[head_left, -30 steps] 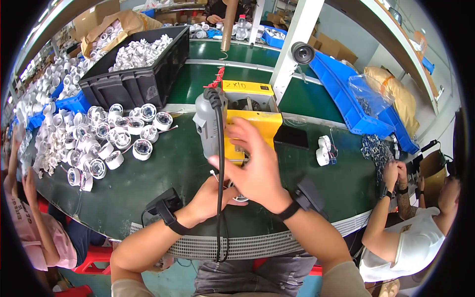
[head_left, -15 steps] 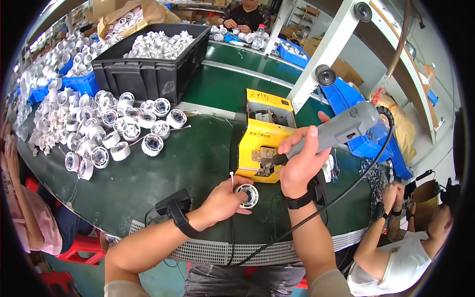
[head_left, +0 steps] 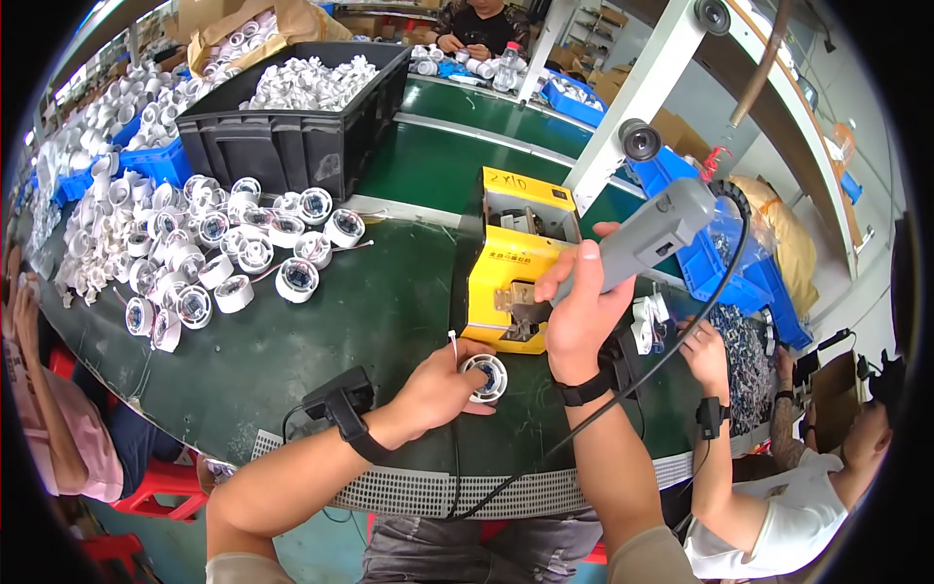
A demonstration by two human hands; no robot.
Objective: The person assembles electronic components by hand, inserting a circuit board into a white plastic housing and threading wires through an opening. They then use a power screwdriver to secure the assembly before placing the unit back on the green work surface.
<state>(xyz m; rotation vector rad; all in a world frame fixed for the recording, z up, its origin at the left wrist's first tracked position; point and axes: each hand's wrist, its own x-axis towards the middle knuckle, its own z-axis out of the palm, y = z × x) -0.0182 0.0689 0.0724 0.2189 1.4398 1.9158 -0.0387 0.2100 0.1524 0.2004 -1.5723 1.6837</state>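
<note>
My left hand (head_left: 446,389) grips a round white housing (head_left: 489,364) with a dark circuit board inside, low over the green table, its thumb across the open face. A thin cable with a white end rises beside the fingers. My right hand (head_left: 589,331) is wrapped round a grey electric screwdriver (head_left: 654,237), held slanting, with its black cord looping down toward me. The driver's tip end is at the metal outlet on the front of a yellow screw feeder (head_left: 504,255); the bit itself is hidden. Just in front of this feeder is the housing.
Similar white housings (head_left: 229,243) are heaped at the left. Behind them stands a black crate (head_left: 277,146) of white parts. On the right a co-worker's hand (head_left: 707,358) reaches over the table by loose white pieces (head_left: 647,321) and a pile of small parts (head_left: 741,365); blue bins (head_left: 725,273) lie beyond.
My right hand and the screwdriver have shifted slightly left, closer to the feeder's outlet. My left hand keeps its grip on the housing. The co-worker's hand has reached toward the white pieces.
</note>
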